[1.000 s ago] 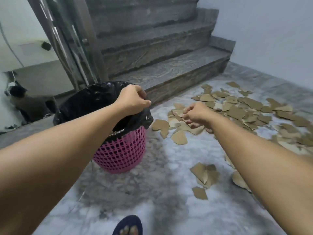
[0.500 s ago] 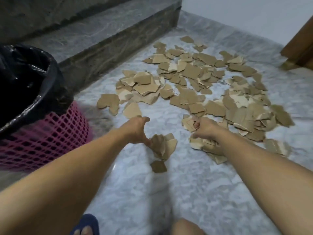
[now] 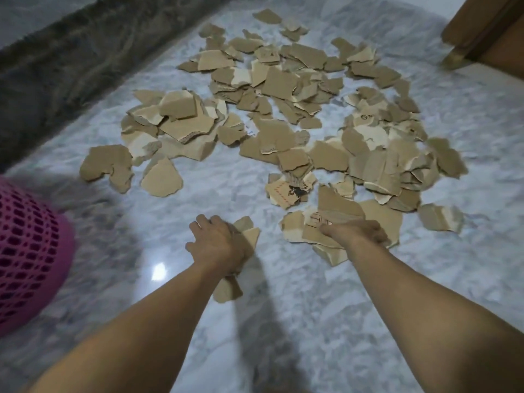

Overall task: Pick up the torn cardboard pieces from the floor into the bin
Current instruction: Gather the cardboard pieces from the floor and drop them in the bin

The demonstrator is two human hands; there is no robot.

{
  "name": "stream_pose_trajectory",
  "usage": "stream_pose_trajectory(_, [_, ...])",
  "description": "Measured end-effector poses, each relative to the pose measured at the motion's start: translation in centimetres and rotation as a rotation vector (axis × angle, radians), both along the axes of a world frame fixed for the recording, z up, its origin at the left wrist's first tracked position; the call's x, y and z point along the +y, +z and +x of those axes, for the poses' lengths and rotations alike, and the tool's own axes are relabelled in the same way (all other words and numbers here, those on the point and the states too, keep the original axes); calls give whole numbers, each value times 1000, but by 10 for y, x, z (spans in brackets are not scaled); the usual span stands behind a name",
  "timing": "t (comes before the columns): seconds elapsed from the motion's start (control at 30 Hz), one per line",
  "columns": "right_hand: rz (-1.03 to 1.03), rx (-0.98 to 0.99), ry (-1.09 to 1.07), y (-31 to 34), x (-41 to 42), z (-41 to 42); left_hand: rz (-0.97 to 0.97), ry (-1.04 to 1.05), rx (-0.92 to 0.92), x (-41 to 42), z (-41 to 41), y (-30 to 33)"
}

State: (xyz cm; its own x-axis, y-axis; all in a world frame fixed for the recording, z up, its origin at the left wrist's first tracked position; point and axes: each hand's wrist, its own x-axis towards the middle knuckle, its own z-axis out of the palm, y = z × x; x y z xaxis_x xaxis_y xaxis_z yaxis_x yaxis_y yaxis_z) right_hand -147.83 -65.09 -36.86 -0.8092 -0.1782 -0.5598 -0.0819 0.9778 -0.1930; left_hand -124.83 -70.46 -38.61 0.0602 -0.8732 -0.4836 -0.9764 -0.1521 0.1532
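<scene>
Both hands have closed on scraps: left hand [image 3: 218, 245] and right hand [image 3: 354, 232] each grip cardboard pieces [image 3: 283, 114] (most remain on the floor [image 3: 283, 307]); bin [image 3: 25, 251] at left edge.

Torn brown cardboard pieces [image 3: 283, 114] lie scattered and overlapping across the pale marble floor [image 3: 425, 279], well apart from the pink mesh bin [image 3: 28, 251] at left.

The torn brown cardboard pieces [image 3: 279, 80] look matt and papery, with ragged edges and paler inner layers where the skin has peeled. The pale grey marble floor [image 3: 467, 131] is polished and glossy, catching a bright glare. The pink plastic lattice bin [image 3: 25, 251] looks smooth. The dark stone step [image 3: 56, 66] appears duller, veined.
</scene>
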Motion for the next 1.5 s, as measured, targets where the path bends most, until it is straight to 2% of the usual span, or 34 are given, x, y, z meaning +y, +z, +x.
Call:
stream_pose_trajectory(0.1, [12,-15,39,0,0,5,-2,66,102,0,-3,-2])
stream_pose_trajectory(0.23, [28,-18,101,2,0,12,-16,25,147,-2,1,-7])
stream_pose_trajectory(0.33, [-32,-51,85,4,0,18,-27,106,227,-4,1,-6])
stream_pose_trajectory(0.43, [-215,-173,11,-3,-1,17,25,128,232,-5,3,-3])
stream_pose_trajectory(0.53, [-311,-350,-77,-19,-2,8,89,136,284,-8,11,2])
stream_pose_trajectory(0.63, [-263,-593,-141,2,2,16,141,192,347,-13,25,8])
stream_pose_trajectory(0.83, [-265,-834,-103,45,-11,18,216,345,432,-16,59,20])
stream_pose_trajectory(0.97, [-365,-755,-80,55,-25,17,288,389,500,-8,69,26])
stream_pose_trajectory(1.1, [-379,-657,-118,49,-27,17,259,406,591,0,59,25])
stream_pose_trajectory(1.23, [-416,-523,-173,33,-27,9,241,417,728,-2,35,22])
stream_pose_trajectory(1.43, [-636,-361,-205,15,-44,-11,299,487,847,-18,-15,14])
stream_pose_trajectory(1.5, [-616,-297,-180,12,-53,-17,308,520,874,-24,-30,14])
